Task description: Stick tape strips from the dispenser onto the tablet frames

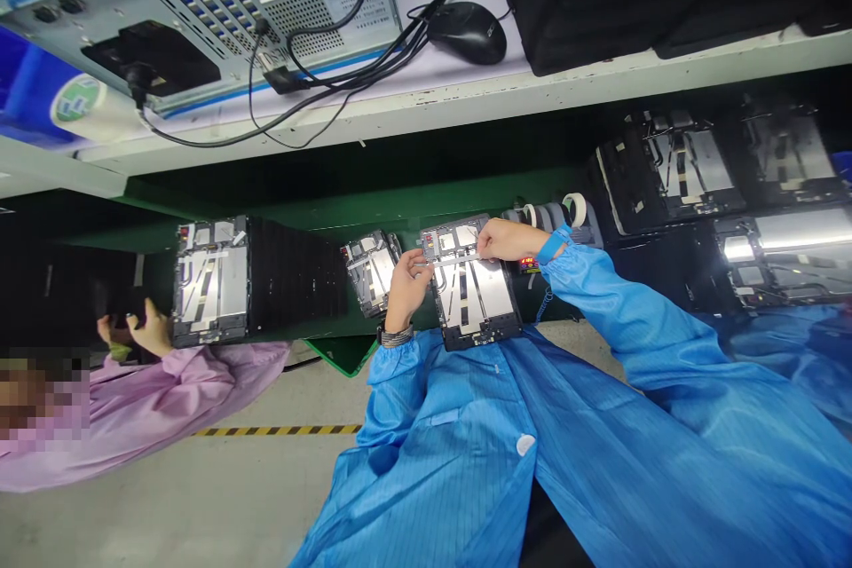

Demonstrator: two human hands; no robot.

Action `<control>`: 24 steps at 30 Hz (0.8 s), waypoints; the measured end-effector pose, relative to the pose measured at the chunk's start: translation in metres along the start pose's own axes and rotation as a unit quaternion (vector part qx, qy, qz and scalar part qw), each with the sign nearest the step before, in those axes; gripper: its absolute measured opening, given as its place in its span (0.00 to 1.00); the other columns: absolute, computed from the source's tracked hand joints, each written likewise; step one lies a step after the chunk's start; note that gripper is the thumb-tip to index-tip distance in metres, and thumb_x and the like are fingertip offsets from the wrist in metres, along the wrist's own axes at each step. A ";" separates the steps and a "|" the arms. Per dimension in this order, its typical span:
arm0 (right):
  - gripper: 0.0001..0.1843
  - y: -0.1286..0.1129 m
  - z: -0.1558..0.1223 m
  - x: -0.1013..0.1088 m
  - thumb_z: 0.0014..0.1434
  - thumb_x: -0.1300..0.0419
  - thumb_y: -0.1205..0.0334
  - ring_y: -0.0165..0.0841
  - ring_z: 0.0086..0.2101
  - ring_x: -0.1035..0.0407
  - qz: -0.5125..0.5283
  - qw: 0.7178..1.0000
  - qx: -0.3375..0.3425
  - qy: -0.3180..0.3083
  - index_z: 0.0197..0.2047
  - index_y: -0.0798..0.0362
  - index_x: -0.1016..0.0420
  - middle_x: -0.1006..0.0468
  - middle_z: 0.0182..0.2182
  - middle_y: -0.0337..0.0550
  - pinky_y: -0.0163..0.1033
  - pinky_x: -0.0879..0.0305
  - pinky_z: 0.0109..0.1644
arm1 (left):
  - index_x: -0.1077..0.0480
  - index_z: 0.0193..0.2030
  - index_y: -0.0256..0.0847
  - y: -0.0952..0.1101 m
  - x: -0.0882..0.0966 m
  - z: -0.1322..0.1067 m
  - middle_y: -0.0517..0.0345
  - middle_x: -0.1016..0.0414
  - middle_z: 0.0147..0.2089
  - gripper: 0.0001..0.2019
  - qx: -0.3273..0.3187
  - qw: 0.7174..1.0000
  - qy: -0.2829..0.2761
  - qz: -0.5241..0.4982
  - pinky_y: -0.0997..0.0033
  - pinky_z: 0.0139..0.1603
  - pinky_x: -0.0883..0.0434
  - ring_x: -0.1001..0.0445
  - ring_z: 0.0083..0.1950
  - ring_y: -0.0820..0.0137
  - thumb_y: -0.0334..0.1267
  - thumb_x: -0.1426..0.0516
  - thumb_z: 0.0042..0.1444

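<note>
An opened tablet lies on the green bench mat, its black frame around metal plates, dark ribbon strips and small boards. A thin white strip crosses its upper part. My left hand pinches the strip's left end, and my right hand holds its right end above the tablet. A blue strap circles my right wrist, and a metal band circles my left. The strip's ends are partly hidden by my fingers.
A smaller opened device lies just left of my left hand. Further left is another opened tablet beside black ridged foam. Tape rolls and a red-lit display sit near my right hand. A co-worker's hand in a pink sleeve works far left.
</note>
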State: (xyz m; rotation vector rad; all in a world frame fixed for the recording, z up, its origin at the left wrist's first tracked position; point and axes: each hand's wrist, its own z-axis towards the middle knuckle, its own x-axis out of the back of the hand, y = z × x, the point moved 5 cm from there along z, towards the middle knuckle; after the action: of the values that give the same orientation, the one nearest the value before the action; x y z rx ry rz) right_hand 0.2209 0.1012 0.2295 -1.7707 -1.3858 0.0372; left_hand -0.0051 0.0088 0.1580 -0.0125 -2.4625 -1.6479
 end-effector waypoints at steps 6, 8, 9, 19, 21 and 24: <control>0.05 0.001 0.003 -0.001 0.55 0.35 0.71 0.33 0.32 0.24 -0.017 1.000 -0.012 0.005 0.33 0.59 0.16 0.16 0.31 0.47 0.32 0.35 0.32 | 0.33 0.57 0.39 0.004 -0.003 -0.001 0.49 0.27 0.51 0.19 -0.009 1.000 0.008 0.017 0.79 0.26 0.29 0.26 0.36 0.74 0.35 0.38 0.59; 0.05 0.001 0.004 -0.002 0.54 0.34 0.71 0.34 0.33 0.24 -0.025 1.000 -0.016 0.007 0.33 0.59 0.16 0.16 0.31 0.47 0.32 0.36 0.32 | 0.33 0.57 0.39 0.004 -0.004 -0.001 0.49 0.27 0.51 0.20 -0.011 1.000 0.010 0.021 0.78 0.26 0.29 0.27 0.35 0.75 0.35 0.38 0.58; 0.05 0.001 0.004 -0.002 0.54 0.34 0.71 0.34 0.33 0.24 -0.029 0.999 -0.020 0.008 0.34 0.59 0.15 0.16 0.32 0.47 0.32 0.36 0.32 | 0.33 0.56 0.38 0.004 -0.004 0.000 0.49 0.27 0.50 0.20 -0.012 1.000 0.011 0.022 0.78 0.27 0.29 0.27 0.35 0.75 0.35 0.38 0.58; 0.05 -0.003 0.003 0.001 0.52 0.31 0.67 0.35 0.31 0.26 -0.053 0.998 -0.039 0.005 0.33 0.58 0.15 0.17 0.31 0.47 0.35 0.37 0.30 | 0.33 0.58 0.38 -0.002 -0.003 0.003 0.48 0.27 0.52 0.22 -0.020 0.999 0.011 0.044 0.76 0.32 0.29 0.26 0.36 0.75 0.37 0.37 0.57; 0.05 -0.002 0.005 0.001 0.52 0.31 0.66 0.34 0.30 0.27 -0.056 0.998 -0.040 -0.001 0.33 0.58 0.15 0.18 0.30 0.47 0.35 0.37 0.30 | 0.33 0.57 0.38 -0.001 -0.004 0.003 0.48 0.27 0.52 0.21 -0.021 0.999 0.010 0.043 0.76 0.32 0.29 0.26 0.36 0.75 0.36 0.37 0.57; 0.05 -0.001 0.007 0.001 0.52 0.31 0.65 0.34 0.29 0.27 -0.065 0.997 -0.043 -0.007 0.33 0.58 0.15 0.18 0.29 0.46 0.35 0.38 0.30 | 0.32 0.57 0.38 0.001 -0.005 0.003 0.48 0.26 0.51 0.20 -0.020 0.999 0.011 0.040 0.75 0.33 0.28 0.26 0.36 0.75 0.35 0.38 0.58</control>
State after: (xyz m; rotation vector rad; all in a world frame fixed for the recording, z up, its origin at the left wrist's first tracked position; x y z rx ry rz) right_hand 0.2172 0.1058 0.2265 -1.7498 -1.5289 -0.0817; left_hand -0.0008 0.0120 0.1570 -0.0964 -2.3792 -1.6548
